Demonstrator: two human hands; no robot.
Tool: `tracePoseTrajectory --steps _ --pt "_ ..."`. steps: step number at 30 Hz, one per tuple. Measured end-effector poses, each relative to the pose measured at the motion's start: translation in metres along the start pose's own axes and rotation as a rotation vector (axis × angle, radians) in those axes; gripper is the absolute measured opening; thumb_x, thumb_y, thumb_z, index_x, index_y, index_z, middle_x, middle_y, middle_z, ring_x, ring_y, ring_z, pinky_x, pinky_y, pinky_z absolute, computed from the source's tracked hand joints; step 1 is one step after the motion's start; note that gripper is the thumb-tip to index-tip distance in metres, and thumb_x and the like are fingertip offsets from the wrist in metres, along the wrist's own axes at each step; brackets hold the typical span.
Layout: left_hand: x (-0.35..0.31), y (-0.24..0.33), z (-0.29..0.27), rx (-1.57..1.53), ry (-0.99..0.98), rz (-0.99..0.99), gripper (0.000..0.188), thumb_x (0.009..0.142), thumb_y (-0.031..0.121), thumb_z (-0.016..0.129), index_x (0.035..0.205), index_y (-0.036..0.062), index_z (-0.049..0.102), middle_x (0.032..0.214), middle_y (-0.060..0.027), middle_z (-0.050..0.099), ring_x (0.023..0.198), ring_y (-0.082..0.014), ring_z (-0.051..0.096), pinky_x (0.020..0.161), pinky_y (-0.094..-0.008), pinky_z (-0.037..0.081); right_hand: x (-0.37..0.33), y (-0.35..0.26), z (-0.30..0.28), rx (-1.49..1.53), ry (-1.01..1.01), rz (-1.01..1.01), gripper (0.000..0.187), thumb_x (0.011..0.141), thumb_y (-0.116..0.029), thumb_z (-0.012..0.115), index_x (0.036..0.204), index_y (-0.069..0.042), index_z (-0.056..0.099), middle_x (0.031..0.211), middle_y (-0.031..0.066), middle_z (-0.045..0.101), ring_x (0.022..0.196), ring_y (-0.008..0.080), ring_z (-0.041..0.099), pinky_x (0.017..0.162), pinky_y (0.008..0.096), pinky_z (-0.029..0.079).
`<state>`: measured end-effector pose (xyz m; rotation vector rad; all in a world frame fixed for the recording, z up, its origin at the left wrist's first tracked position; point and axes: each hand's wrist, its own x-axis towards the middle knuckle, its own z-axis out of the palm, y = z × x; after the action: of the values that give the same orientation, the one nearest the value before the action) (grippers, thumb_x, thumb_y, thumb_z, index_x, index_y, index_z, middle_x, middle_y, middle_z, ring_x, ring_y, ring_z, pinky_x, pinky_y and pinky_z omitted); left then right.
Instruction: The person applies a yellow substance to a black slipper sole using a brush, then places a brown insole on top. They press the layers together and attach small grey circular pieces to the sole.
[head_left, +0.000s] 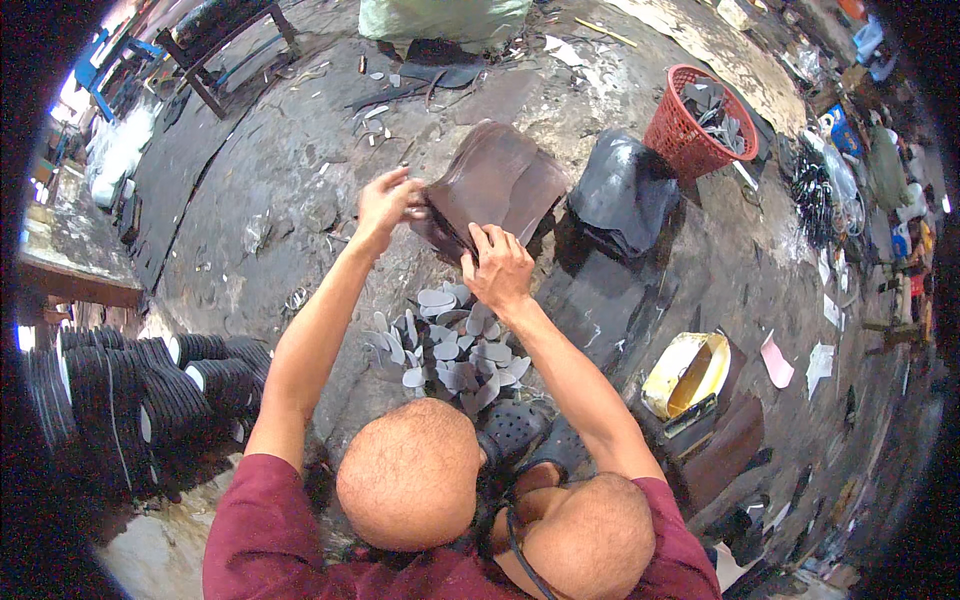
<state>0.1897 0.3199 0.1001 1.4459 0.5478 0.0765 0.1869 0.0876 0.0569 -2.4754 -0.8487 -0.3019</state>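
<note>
A stack of dark brown, leather-like sheets [497, 185] lies on the ground ahead of me. At its near edge my right hand [500, 267] has its fingers closed over the sheets. My left hand [388, 210] is by the stack's left corner, its fingers apart and slightly blurred; I see nothing held in it. Whether its fingertips touch the corner is unclear. Between my forearms is a loose pile of small grey cut pieces [455, 345], rounded and flat. Right of the brown stack sits a stack of black sheets [622, 195].
A red plastic basket [690, 130] of grey scraps stands beyond the black stack. At right is a cut-open yellow container [690, 372]. Stacked black soles [120, 400] line the left side. My knees [408, 475] and dark clogs [515, 428] are close in.
</note>
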Motion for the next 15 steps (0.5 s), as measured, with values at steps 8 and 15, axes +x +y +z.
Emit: tracePoseTrajectory --steps 8,15 --pt "0.042 -0.119 -0.001 0.063 0.083 -0.369 0.073 0.094 0.066 0.047 0.141 0.0113 0.057 0.144 -0.0146 0.056 0.129 -0.0338 0.053 0.107 -0.0474 0.040 0.004 0.002 -0.016 -0.028 -0.152 0.136 0.069 0.085 -0.040 0.067 0.146 -0.014 0.049 0.149 0.0281 0.043 0.138 0.0455 0.041 0.106 0.0504 0.048" --pt "-0.001 -0.082 0.034 -0.152 0.080 -0.231 0.060 0.093 0.060 0.054 0.129 0.0124 0.064 0.125 -0.0086 0.066 0.107 -0.0243 0.063 0.092 -0.0396 0.049 0.003 0.022 -0.038 0.115 -0.221 0.259 0.062 0.090 -0.035 0.056 0.150 -0.029 0.046 0.156 0.0243 0.039 0.139 0.0463 0.043 0.106 0.0539 0.046"
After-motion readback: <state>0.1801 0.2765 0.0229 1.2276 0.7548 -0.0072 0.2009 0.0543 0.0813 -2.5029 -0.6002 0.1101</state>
